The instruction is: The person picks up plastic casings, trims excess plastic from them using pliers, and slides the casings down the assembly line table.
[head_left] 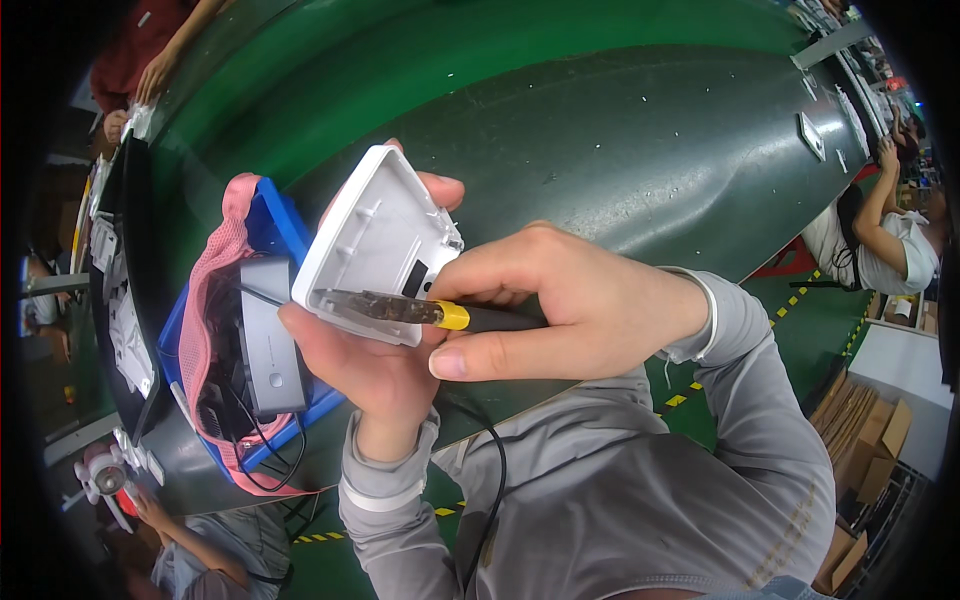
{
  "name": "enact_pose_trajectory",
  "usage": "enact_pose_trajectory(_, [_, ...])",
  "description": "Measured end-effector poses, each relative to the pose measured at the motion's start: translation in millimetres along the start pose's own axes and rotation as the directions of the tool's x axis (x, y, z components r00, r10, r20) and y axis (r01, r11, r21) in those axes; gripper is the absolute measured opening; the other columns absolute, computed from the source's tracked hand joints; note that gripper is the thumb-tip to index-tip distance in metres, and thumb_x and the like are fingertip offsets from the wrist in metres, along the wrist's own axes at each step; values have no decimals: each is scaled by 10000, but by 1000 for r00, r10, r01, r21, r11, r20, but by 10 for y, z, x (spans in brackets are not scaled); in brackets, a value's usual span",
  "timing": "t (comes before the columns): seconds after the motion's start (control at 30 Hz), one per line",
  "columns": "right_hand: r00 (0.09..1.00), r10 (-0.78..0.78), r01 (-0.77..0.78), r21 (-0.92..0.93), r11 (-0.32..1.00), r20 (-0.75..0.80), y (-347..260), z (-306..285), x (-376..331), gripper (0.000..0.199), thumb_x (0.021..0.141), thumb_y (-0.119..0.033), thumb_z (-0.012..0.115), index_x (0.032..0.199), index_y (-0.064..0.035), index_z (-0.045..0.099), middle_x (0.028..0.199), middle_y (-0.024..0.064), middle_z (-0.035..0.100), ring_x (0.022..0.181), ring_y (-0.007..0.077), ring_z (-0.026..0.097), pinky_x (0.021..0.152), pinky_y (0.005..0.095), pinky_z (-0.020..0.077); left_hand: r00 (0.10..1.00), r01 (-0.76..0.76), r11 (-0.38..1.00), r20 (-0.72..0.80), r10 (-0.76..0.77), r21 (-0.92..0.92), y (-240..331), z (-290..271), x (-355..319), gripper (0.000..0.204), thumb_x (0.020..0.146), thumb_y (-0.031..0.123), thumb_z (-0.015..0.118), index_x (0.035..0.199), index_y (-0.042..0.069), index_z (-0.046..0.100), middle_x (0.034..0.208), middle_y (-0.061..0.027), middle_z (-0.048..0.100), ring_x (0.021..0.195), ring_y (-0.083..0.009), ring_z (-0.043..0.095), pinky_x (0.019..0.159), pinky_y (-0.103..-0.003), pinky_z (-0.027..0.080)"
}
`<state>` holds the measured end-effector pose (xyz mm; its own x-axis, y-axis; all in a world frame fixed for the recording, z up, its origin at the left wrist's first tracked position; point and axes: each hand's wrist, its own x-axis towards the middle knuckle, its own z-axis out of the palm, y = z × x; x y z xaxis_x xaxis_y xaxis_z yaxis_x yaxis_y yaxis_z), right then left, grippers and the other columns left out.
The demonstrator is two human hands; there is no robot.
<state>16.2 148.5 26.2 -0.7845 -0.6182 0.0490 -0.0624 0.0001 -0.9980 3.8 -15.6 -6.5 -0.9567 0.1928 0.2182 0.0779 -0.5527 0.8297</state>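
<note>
Pliers (385, 305), yellow-and-black: gripped by the closed fingers of the right hand (590, 310), tips inside the housing; contact cannot be told. White plastic housing (385, 225): clasped from beneath by the left hand (360, 370) above the tabletop (620, 180), tilted seemingly so its interior is presented to the tool. Blue bin (287, 215): set at the near-left edge, probably for easy reach. White flat part (811, 137): laid near the far-right end.

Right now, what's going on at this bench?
A person's left hand holds a white plastic shell, hollow side toward the camera. The right hand has its fingers around pliers, whose tips reach into the shell; contact is unclear. A blue bin sits to the left on the table.
</note>
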Motion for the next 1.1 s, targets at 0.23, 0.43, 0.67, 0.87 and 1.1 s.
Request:
enact_pose_trajectory(0.23, [999, -9, 8, -6, 1000, -46, -33, 35, 18, 421, 916, -341, 632, 765, 48, 585, 559, 98, 458, 515, 167, 398, 499, 342, 328, 999, 4, 998, -35, -2, 62, 7, 2, 6, 937, 930, 715, 208, 1436, -60, 356, 1139, -211, 618, 1059, -287, 591, 888, -343, 448])
enact_pose_trajectory(0.43, [999, 4, -3, 19, 1000, -54, -28, 60, 29, 431, 919, -345, 628, 762, 55, 588, 558, 100, 466, 512, 172, 419, 501, 342, 345, 998, 43, 994, -46, -38, 97, 35, 16, 9, 962, 916, 740, 218, 1444, -53, 349, 1156, -199, 606, 1048, -273, 592, 862, -323, 455])
enact_pose_trajectory(0.67, [999, 27, -26, -51, 998, 25, 5, 30, 6, 301, 936, -261, 669, 955, 36, 627, 727, 35, 552, 629, 83, 465, 541, 276, 364, 999, 10, 999, -45, -8, 47, -3, 10, 8, 976, 912, 755, 219, 1443, -53, 350, 1152, -197, 605, 1051, -268, 589, 856, -327, 458])
enact_pose_trajectory(0.87, [998, 45, -43, -39, 998, 40, -10, 32, 10, 314, 940, -271, 663, 963, 40, 626, 727, 45, 553, 629, 91, 476, 542, 280, 368, 999, -13, 995, -51, 18, 101, -5, 7, 2, 982, 908, 762, 207, 1441, -51, 353, 1162, -207, 598, 1052, -273, 588, 863, -337, 460])
enact_pose_trajectory(1.1, [999, 19, -16, -57, 998, 50, -4, 36, 19, 316, 946, -271, 651, 975, 42, 623, 739, 64, 574, 633, 111, 497, 552, 289, 383, 999, -29, 998, -18, 31, 64, 4, 0, 0, 992, 905, 770, 195, 1442, -49, 350, 1165, -207, 592, 1065, -270, 578, 888, -345, 452])
